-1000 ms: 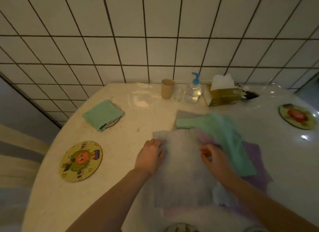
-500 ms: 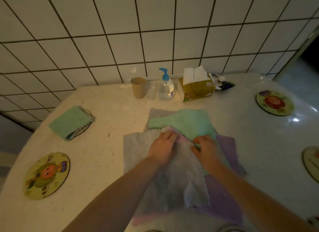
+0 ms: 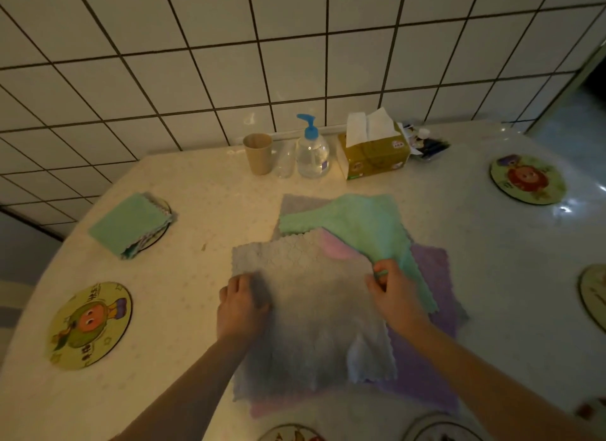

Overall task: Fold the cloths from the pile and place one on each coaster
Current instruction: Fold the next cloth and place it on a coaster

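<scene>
Head view: both hands (image 3: 244, 304) (image 3: 392, 293) pinching grey cloth (image 3: 305, 296) atop pile, cup (image 3: 258, 153), tissue box (image 3: 373, 155) behind.

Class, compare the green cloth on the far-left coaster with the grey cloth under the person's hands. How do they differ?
The green cloth is folded into a small square; the grey cloth lies spread open. The green cloth rests on a coaster, untouched; the grey cloth tops the pile, held at its side edges by the left hand and right hand. Both have scalloped edges.
</scene>
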